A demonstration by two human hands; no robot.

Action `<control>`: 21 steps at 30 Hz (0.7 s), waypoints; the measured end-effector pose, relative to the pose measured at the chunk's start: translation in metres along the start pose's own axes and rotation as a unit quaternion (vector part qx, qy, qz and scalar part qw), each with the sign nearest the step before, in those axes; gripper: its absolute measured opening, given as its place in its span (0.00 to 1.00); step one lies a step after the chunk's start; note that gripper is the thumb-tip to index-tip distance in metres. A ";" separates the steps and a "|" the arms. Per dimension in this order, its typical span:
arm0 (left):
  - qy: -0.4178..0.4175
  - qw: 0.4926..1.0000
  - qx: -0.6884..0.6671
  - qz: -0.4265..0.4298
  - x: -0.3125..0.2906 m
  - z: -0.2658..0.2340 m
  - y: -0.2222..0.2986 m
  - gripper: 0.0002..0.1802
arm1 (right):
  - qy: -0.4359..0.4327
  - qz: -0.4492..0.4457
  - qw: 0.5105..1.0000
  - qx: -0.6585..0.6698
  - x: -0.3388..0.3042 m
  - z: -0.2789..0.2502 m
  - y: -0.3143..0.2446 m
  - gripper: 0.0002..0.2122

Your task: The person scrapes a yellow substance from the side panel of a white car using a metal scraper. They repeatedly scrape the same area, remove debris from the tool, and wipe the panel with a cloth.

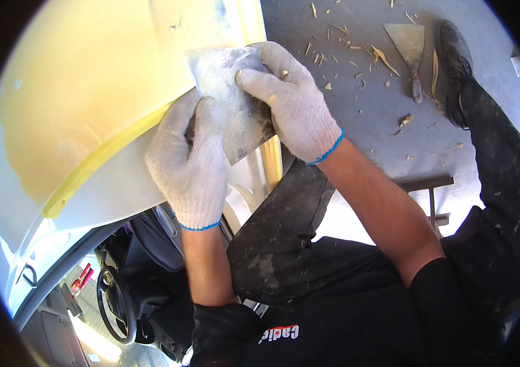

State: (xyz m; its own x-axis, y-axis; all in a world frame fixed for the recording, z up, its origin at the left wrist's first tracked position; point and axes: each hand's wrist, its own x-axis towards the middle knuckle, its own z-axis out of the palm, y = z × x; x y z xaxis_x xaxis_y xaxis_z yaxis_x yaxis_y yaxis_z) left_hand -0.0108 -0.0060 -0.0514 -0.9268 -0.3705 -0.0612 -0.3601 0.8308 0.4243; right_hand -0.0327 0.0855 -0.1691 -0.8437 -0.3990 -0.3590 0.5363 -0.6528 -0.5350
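Between my two gloved hands is a worn grey sheet that looks like sandpaper (229,116), its face streaked with pale dust. My left hand (189,156) is closed on its left edge, the thumb lying on the face. The right edge is pinched by my right hand (293,101), thumb on top and fingers behind. Both hands wear white knit gloves with blue cuffs. Just beyond the sheet and to its left is a curved car body panel (82,92), coated with yellow filler and edged with yellow tape (113,147).
A putty knife (408,46) lies on the grey floor (351,116) among scattered yellowish shavings (385,60). My shoe (454,55) is beside it. A low metal stand (428,183) is under my legs. At lower left, a steering wheel (113,306) shows through the car's opening.
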 end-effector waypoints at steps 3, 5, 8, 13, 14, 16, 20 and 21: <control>-0.005 1.000 -0.008 0.027 0.002 0.005 -0.003 0.15 | 0.009 0.014 0.999 0.028 0.001 -0.004 0.003 0.13; -0.011 0.999 -0.008 0.035 0.003 0.004 -0.005 0.15 | 0.010 0.010 0.999 0.031 -0.001 -0.001 0.002 0.13; -0.011 1.000 -0.001 0.017 0.003 -0.003 -0.007 0.15 | 0.001 -0.016 1.000 0.010 -0.002 0.003 -0.003 0.13; -0.017 1.000 0.001 0.010 0.002 0.001 -0.004 0.15 | 0.016 -0.028 0.999 -0.001 -0.003 0.000 -0.002 0.13; -0.014 1.000 -0.005 0.018 0.002 0.003 -0.004 0.15 | 0.016 -0.021 1.000 0.005 -0.003 0.000 -0.002 0.13; -0.008 0.999 -0.017 0.035 0.002 0.005 -0.005 0.15 | 0.016 -0.008 1.000 0.019 -0.003 -0.001 -0.002 0.13; -0.029 0.999 0.015 0.026 0.004 -0.002 -0.006 0.15 | 0.012 -0.014 1.000 -0.005 -0.003 -0.001 -0.001 0.13; -0.031 0.999 0.022 0.028 0.005 -0.002 -0.005 0.15 | 0.010 -0.009 1.000 0.010 -0.003 0.000 -0.002 0.13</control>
State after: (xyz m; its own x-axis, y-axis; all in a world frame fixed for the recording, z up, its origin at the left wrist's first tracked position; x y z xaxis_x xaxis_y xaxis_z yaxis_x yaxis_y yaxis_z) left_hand -0.0128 -0.0130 -0.0522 -0.9500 -0.2978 -0.0943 -0.3105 0.8673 0.3891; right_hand -0.0308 0.0877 -0.1667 -0.8530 -0.3740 -0.3641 0.5197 -0.6731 -0.5261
